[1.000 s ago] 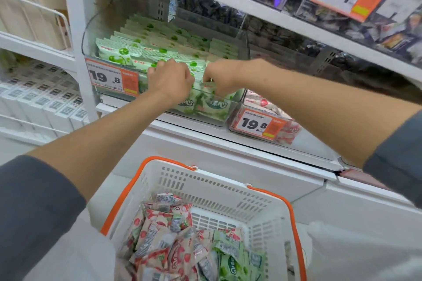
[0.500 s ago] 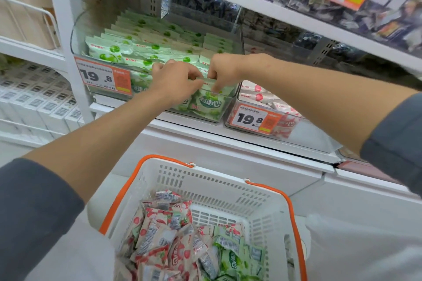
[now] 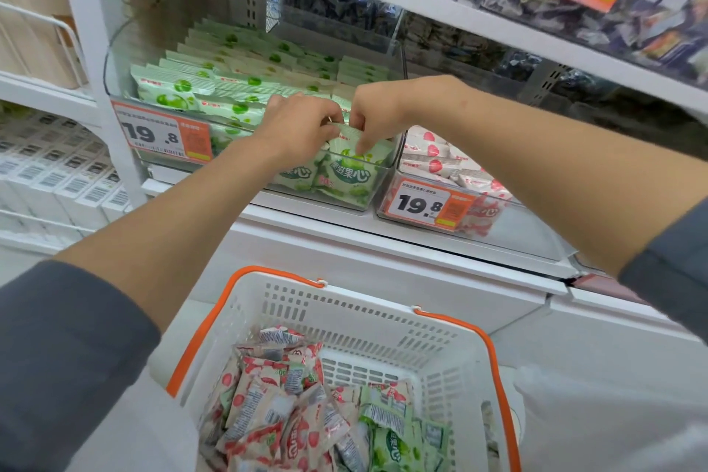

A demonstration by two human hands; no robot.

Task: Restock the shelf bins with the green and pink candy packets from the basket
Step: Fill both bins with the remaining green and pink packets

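Rows of green candy packets (image 3: 230, 88) fill the clear shelf bin (image 3: 122, 46) in the head view. At the bin's front right corner, my left hand (image 3: 297, 128) and my right hand (image 3: 377, 113) both pinch the top edge of an upright green packet (image 3: 352, 165). To the right, a second clear bin (image 3: 536, 222) holds pink candy packets (image 3: 433, 161). Below stands the white basket (image 3: 367, 314) with orange handles, holding a heap of pink packets (image 3: 268, 406) and some green packets (image 3: 394, 441).
Orange price tags (image 3: 164, 134) hang on the fronts of both bins. The shelf above (image 3: 421, 0) carries dark and purple packets and overhangs the bins. White boxes with barcodes (image 3: 57, 172) fill the shelving at the left. A white shelf upright (image 3: 92, 50) borders the green bin.
Both hands have drawn closer together at the front right of the green bin and now pinch one green packet's top edge. The camera view has shifted slightly.
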